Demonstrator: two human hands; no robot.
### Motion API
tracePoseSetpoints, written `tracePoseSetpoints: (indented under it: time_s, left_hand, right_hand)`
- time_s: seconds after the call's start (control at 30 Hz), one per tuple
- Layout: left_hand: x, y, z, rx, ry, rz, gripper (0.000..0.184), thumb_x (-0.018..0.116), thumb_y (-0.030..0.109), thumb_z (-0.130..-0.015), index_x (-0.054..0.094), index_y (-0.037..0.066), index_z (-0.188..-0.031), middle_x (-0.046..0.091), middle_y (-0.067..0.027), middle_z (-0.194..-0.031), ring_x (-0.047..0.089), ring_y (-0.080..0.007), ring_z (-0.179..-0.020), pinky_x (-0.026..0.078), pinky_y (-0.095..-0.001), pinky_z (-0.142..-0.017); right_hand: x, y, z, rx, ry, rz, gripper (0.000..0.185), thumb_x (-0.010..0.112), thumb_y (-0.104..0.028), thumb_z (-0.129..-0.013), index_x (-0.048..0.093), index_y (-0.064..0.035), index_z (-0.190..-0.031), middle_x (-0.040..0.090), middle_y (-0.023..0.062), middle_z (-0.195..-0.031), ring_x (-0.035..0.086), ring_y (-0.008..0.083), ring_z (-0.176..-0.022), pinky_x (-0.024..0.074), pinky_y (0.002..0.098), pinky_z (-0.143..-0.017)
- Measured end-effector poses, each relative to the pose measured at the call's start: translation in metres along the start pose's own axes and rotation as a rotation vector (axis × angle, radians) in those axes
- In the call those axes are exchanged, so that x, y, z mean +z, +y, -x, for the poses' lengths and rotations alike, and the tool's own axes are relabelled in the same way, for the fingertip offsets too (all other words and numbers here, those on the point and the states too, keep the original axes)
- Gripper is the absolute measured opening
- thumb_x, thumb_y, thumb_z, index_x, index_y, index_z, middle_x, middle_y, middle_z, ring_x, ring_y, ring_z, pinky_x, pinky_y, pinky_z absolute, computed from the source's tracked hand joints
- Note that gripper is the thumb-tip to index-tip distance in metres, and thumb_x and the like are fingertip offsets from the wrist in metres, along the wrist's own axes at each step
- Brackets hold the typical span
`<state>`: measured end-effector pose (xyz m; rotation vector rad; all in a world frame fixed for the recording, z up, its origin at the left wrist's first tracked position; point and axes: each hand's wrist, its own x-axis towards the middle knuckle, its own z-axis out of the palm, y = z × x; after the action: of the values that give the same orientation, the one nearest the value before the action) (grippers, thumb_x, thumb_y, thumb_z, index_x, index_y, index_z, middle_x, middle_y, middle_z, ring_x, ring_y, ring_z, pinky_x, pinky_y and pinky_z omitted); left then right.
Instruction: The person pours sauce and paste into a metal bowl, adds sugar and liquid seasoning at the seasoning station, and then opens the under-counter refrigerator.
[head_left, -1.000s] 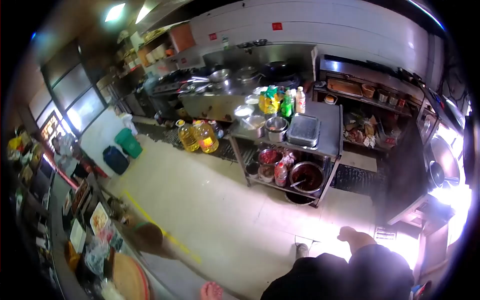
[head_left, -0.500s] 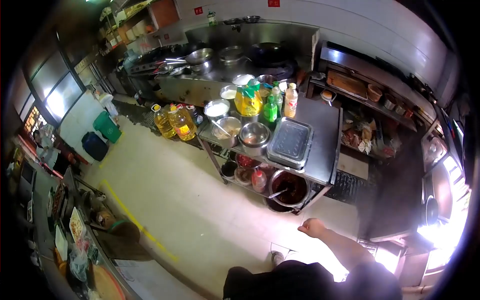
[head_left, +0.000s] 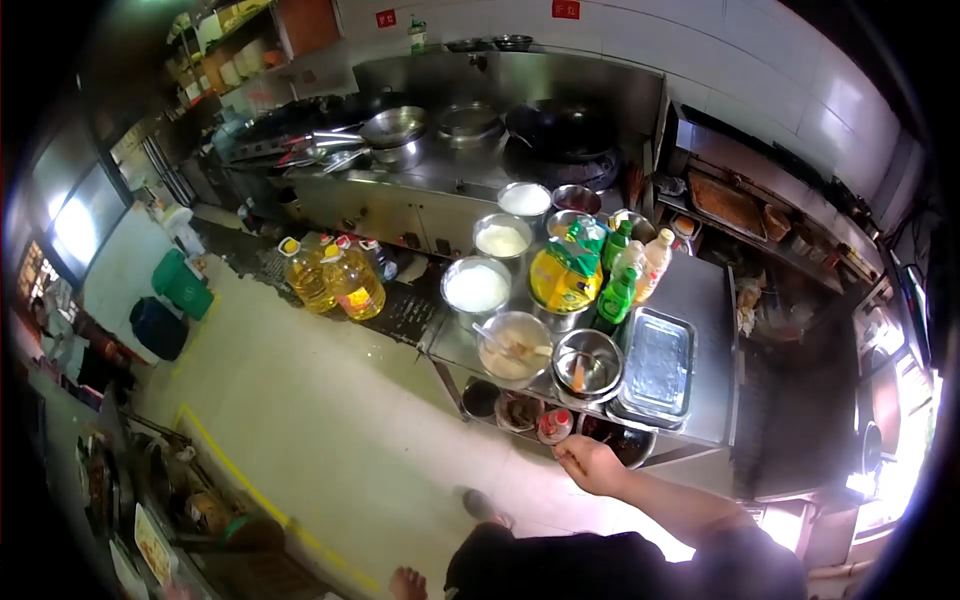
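My right hand point(head_left: 590, 465) is out in front of me with its fingers curled closed, and nothing shows in them. It overlaps the front edge of the metal cart, close to a red-capped bottle point(head_left: 555, 425) and a pot of dark sauce point(head_left: 620, 440) on the lower shelf. At the bottom edge a small part of my left hand point(head_left: 408, 583) shows, its finger position unclear. On the cart top are a steel bowl with a brush-like utensil point(head_left: 588, 364), a bowl with a ladle point(head_left: 514, 348), and a lidded rectangular tray point(head_left: 655, 365).
Tubs of white powder point(head_left: 476, 288), a yellow-green bag point(head_left: 568, 275) and green bottles point(head_left: 615, 298) crowd the cart. Large oil jugs point(head_left: 352, 285) stand on the floor to the left. Behind is a stove with a wok point(head_left: 562, 130). A cluttered counter point(head_left: 130, 520) runs along the left.
The view has come nearer to the cart, which appears larger. My right hand has risen toward its front edge, and part of my left hand has come into view at the bottom.
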<state>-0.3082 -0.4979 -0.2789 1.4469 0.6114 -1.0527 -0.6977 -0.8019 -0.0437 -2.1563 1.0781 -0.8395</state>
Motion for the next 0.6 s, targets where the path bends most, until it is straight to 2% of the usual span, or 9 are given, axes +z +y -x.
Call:
tracePoseSetpoints:
  time_s: [0.03, 0.07, 0.13, 0.2, 0.23, 0.3, 0.37, 0.5, 0.6]
  left_hand:
    - [0.023, 0.032, -0.022, -0.064, -0.246, 0.119, 0.014, 0.052, 0.010, -0.092, 0.049, 0.007, -0.078, 0.054, -0.0043, -0.075, 0.048, -0.0128, -0.054, 0.039, -0.0269, -0.044]
    - [0.046, 0.059, -0.038, -0.018, -0.277, -0.020, 0.012, 0.052, 0.010, -0.089, 0.046, 0.012, -0.079, 0.044, 0.0005, -0.066, 0.044, -0.0092, -0.055, 0.036, -0.0226, -0.046]
    - [0.124, 0.110, -0.010, 0.220, -0.180, -0.221, 0.010, 0.052, 0.009, -0.089, 0.048, 0.012, -0.080, 0.046, 0.0011, -0.067, 0.042, -0.0071, -0.052, 0.032, -0.0205, -0.041]
    - [0.156, 0.147, -0.022, 0.311, -0.318, -0.266, 0.007, 0.053, 0.009, -0.089, 0.049, 0.010, -0.084, 0.048, 0.0011, -0.068, 0.042, -0.0063, -0.051, 0.032, -0.0188, -0.042]
    - [0.173, 0.154, -0.020, 0.336, -0.283, -0.192, 0.009, 0.057, 0.012, -0.090, 0.050, 0.008, -0.085, 0.050, 0.0009, -0.071, 0.045, -0.0056, -0.054, 0.034, -0.0187, -0.043]
    - [0.194, 0.165, 0.004, 0.299, -0.175, -0.221, 0.023, 0.058, 0.019, -0.091, 0.054, 0.006, -0.109, 0.060, -0.0032, -0.088, 0.057, -0.0130, -0.074, 0.048, -0.0285, -0.065]
    - [0.194, 0.160, 0.015, 0.323, -0.197, -0.143, 0.030, 0.061, 0.022, -0.090, 0.055, 0.004, -0.114, 0.062, -0.0058, -0.097, 0.060, -0.0168, -0.083, 0.050, -0.0317, -0.072]
    - [0.152, 0.114, 0.054, 0.222, -0.098, 0.205, 0.026, 0.060, 0.020, -0.091, 0.056, 0.007, -0.113, 0.062, -0.0070, -0.100, 0.060, -0.0176, -0.085, 0.052, -0.0331, -0.076]
    - [0.083, 0.065, 0.082, 0.189, 0.192, 0.635, 0.022, 0.061, 0.024, -0.089, 0.057, 0.007, -0.103, 0.061, -0.0068, -0.093, 0.059, -0.0198, -0.079, 0.051, -0.0361, -0.071]
  right_hand:
    - [0.003, -0.011, -0.023, 0.035, -0.005, -0.015, 0.006, 0.061, -0.011, -0.084, 0.062, -0.0051, -0.085, 0.060, 0.0134, -0.079, 0.060, 0.0324, -0.074, 0.0491, 0.0400, -0.064]
    - [0.004, -0.018, -0.046, 0.058, -0.006, -0.029, 0.006, 0.061, -0.011, -0.083, 0.063, -0.0054, -0.087, 0.061, 0.0133, -0.079, 0.061, 0.0321, -0.074, 0.0492, 0.0398, -0.064]
    - [0.010, -0.025, -0.079, 0.063, -0.071, 0.000, 0.008, 0.063, -0.012, -0.082, 0.064, -0.0058, -0.088, 0.062, 0.0137, -0.079, 0.061, 0.0321, -0.073, 0.0496, 0.0389, -0.063]
    - [0.023, -0.028, -0.112, 0.030, -0.101, -0.012, 0.010, 0.065, -0.011, -0.081, 0.064, -0.0060, -0.090, 0.062, 0.0125, -0.077, 0.062, 0.0298, -0.068, 0.0499, 0.0365, -0.060]
    - [0.035, -0.020, -0.120, 0.085, -0.155, -0.081, 0.008, 0.062, -0.007, -0.087, 0.064, 0.0003, -0.090, 0.063, 0.0126, -0.082, 0.063, 0.0180, -0.067, 0.0499, 0.0296, -0.059]
    - [0.064, -0.023, -0.147, 0.022, -0.133, -0.249, 0.008, 0.061, -0.006, -0.087, 0.063, -0.0021, -0.094, 0.063, 0.0095, -0.079, 0.060, 0.0156, -0.066, 0.0479, 0.0256, -0.060]
    - [0.104, -0.016, -0.162, 0.318, -0.304, -0.575, 0.010, 0.058, -0.004, -0.090, 0.061, 0.0005, -0.099, 0.064, 0.0062, -0.083, 0.058, 0.0108, -0.070, 0.0471, 0.0218, -0.065]
    - [0.177, -0.016, -0.209, 0.330, -0.709, -0.697, 0.013, 0.057, -0.001, -0.089, 0.059, 0.0009, -0.102, 0.063, 0.0084, -0.095, 0.060, 0.0132, -0.086, 0.0491, 0.0248, -0.074]
    - [0.208, -0.050, -0.240, 0.078, -0.981, -0.622, 0.015, 0.055, -0.001, -0.088, 0.058, 0.0016, -0.102, 0.063, 0.0090, -0.093, 0.060, 0.0145, -0.084, 0.0500, 0.0259, -0.076]
